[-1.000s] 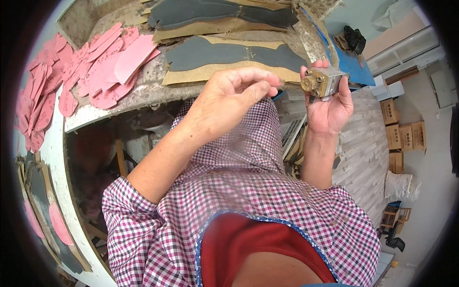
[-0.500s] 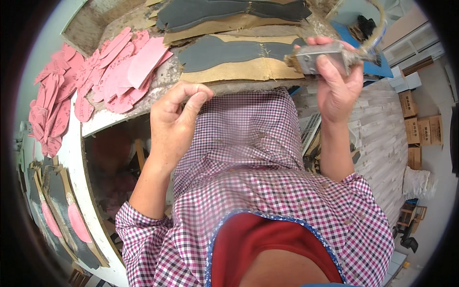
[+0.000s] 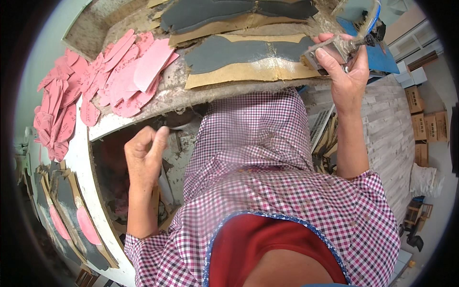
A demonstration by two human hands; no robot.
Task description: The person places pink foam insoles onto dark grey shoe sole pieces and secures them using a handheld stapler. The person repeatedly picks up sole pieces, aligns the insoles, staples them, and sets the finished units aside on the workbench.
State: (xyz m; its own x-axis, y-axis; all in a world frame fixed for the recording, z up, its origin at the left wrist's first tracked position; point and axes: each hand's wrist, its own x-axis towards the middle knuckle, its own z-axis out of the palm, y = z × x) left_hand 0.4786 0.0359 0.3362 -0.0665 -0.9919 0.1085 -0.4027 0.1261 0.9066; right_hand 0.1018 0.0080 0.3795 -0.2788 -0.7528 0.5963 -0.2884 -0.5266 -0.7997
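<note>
Right hand (image 3: pixel 348 71) is raised at the far edge of the workbench (image 3: pixel 167 98), fingers and thumb wrapped tight round a small metal tool (image 3: pixel 334 48), a blocky grey piece with a threaded end sticking out to the right. It is gripped firmly from below, probably to keep the working end up and free above the grey and tan cut sheets (image 3: pixel 248 60) lying flat on the bench just beside it. Left hand (image 3: pixel 146 153) hangs lower, under the bench's front lip, fingers curled loosely inward with the thumb resting near the forefinger; it seems to hold nothing, though whether something tiny is pinched there cannot be told. A heap of pink sole-shaped pieces (image 3: pixel 124 71) lies fanned out on the bench's left part, well apart from the tool, likely stacked there within easy reach. More grey and pink pieces (image 3: pixel 71 215) lean in a row at the lower left. Cardboard boxes (image 3: pixel 425 134) stand on the floor at right.
</note>
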